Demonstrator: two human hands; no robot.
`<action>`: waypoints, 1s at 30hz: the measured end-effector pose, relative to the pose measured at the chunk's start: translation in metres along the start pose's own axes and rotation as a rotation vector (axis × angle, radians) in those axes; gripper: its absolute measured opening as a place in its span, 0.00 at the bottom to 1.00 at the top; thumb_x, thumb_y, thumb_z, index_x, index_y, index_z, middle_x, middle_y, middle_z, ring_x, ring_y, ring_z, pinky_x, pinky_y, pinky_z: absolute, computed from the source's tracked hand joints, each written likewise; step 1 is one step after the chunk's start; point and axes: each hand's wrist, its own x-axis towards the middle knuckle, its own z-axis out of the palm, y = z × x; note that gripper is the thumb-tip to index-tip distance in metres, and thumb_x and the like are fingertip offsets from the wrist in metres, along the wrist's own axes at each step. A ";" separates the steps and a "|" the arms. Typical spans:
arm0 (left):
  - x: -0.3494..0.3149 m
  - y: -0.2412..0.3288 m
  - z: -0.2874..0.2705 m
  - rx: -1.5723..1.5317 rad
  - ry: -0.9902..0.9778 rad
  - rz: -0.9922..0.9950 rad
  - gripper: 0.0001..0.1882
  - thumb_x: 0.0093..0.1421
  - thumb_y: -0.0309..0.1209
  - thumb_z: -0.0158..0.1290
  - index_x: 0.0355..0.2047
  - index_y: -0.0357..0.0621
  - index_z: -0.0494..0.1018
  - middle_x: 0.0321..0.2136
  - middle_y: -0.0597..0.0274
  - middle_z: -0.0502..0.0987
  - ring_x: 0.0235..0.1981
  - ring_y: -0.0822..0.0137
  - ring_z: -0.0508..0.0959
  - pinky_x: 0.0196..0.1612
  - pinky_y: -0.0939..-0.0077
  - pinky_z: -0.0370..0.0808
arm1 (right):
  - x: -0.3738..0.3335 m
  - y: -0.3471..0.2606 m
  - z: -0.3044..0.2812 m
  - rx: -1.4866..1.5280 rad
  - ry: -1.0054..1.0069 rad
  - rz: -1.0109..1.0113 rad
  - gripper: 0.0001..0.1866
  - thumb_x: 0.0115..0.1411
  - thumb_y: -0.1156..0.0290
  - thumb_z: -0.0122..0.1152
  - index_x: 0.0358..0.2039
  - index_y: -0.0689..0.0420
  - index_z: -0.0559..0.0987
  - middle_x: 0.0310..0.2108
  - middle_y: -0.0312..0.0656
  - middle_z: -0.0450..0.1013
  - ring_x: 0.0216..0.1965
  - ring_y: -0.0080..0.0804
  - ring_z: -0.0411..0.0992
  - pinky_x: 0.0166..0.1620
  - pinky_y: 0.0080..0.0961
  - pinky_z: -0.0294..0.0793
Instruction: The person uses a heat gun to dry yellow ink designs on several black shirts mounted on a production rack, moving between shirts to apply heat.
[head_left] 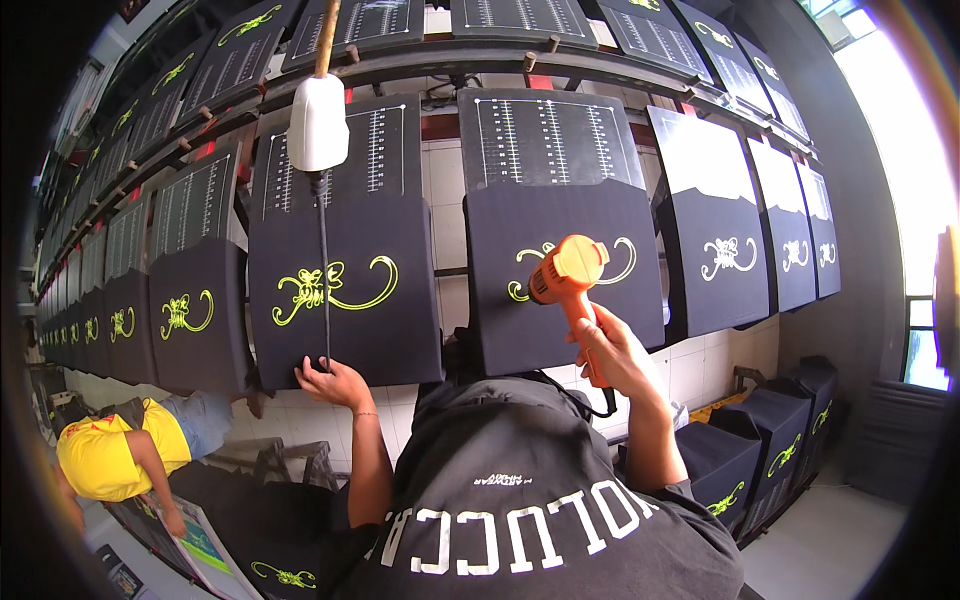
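My right hand [612,352] grips the handle of an orange heat gun [575,268]. Its nozzle points left, over the neon-yellow print on a black fabric piece [560,335] stretched on a board ahead of me. Near the lower edge of the neighbouring black piece [380,335] on the left, my left hand [335,384] has its fingers closed around a black power cord [323,235]. That cord runs down across the yellow print from a white socket block [318,125], which hangs by a wooden stick [327,38].
Rows of boards with marked scales [550,140] carry more printed black pieces on both sides. One piece at right has a pale print [728,258]. Behind me at left, a person in a yellow shirt [120,450] bends over a framed screen [200,545]. More covered boards [720,465] stand lower right.
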 end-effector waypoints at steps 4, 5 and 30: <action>0.001 -0.008 0.002 0.021 0.013 0.007 0.20 0.65 0.35 0.50 0.55 0.41 0.70 0.62 0.45 0.63 0.64 0.47 0.63 0.63 0.47 0.57 | 0.004 0.009 -0.001 0.019 -0.070 -0.014 0.26 0.71 0.53 0.50 0.57 0.63 0.69 0.35 0.40 0.74 0.24 0.18 0.72 0.26 0.18 0.76; 0.001 -0.006 0.002 0.027 0.015 0.005 0.20 0.65 0.35 0.50 0.55 0.42 0.70 0.62 0.45 0.63 0.64 0.47 0.63 0.63 0.47 0.57 | 0.005 0.012 0.001 0.022 -0.062 -0.029 0.26 0.71 0.53 0.51 0.57 0.63 0.69 0.36 0.41 0.74 0.24 0.18 0.72 0.26 0.18 0.76; 0.035 -0.028 -0.037 -0.173 -0.221 -0.019 0.15 0.69 0.26 0.42 0.53 0.34 0.69 0.58 0.44 0.66 0.54 0.48 0.73 0.57 0.60 0.70 | 0.026 -0.004 0.015 0.011 -0.046 -0.038 0.26 0.71 0.52 0.50 0.59 0.58 0.70 0.35 0.38 0.75 0.27 0.17 0.70 0.28 0.18 0.75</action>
